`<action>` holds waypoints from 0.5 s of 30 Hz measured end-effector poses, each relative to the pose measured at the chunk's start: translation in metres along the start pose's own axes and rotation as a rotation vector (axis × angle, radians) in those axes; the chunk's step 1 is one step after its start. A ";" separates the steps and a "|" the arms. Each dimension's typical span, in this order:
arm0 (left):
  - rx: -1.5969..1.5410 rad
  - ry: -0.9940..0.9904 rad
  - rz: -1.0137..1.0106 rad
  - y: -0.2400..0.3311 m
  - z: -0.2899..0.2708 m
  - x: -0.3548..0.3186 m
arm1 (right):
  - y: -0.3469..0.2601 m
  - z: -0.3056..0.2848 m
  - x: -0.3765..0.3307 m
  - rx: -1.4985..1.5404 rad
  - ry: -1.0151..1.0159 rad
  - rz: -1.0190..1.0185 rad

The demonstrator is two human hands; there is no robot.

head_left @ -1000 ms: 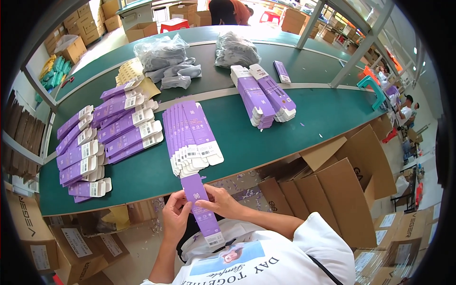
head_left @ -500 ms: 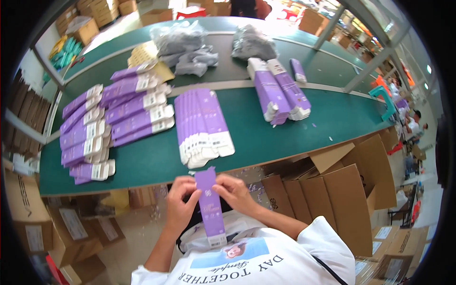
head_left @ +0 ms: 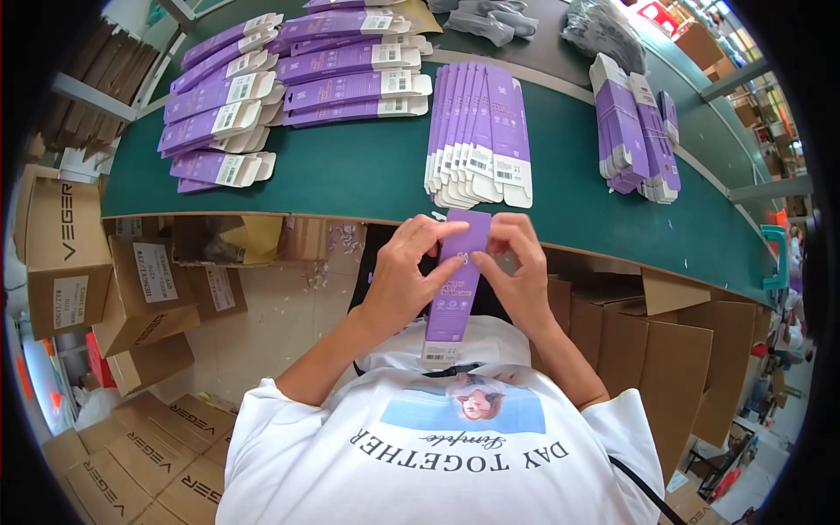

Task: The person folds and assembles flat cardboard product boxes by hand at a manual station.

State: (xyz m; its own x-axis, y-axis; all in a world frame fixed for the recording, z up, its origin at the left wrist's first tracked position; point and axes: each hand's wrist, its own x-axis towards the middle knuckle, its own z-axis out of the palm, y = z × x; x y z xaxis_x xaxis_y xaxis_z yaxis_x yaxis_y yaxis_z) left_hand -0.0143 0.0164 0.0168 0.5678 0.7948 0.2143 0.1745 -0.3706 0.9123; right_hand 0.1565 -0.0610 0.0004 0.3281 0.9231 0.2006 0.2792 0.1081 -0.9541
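Between my hands, in front of my chest, is one long purple box (head_left: 455, 302) with a white end pointing toward me. My left hand (head_left: 417, 269) pinches its left edge near the far end. On the right edge, my right hand (head_left: 514, 269) grips it with thumb and fingers. The far end of the box reaches the table's front edge. Just beyond lies a fanned row of flat purple boxes (head_left: 477, 122), their white ends toward me.
The green table (head_left: 350, 175) carries stacks of purple boxes (head_left: 219, 109) at left and banded bundles (head_left: 621, 131) at right. Grey plastic bags (head_left: 604, 35) lie behind. Brown cartons stand under the table, open ones (head_left: 643, 350) at right and closed ones (head_left: 70, 254) at left.
The view has turned, so the table and stacks sit higher and further right in the picture. Both hands still hold the purple box at its far end.
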 end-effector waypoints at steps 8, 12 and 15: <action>0.064 -0.001 0.118 -0.008 0.003 -0.002 | -0.013 -0.006 0.002 -0.154 -0.011 -0.221; 0.117 0.007 0.167 -0.005 0.003 0.000 | -0.018 -0.013 0.000 0.076 -0.130 0.200; 0.154 0.005 0.207 -0.003 0.001 0.001 | -0.015 -0.017 -0.003 0.072 -0.149 0.195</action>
State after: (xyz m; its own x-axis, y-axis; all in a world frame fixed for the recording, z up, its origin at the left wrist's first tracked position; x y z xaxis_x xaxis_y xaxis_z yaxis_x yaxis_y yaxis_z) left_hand -0.0134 0.0174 0.0137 0.6002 0.6969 0.3926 0.1756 -0.5937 0.7853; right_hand 0.1667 -0.0718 0.0176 0.2311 0.9728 -0.0184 0.1572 -0.0560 -0.9860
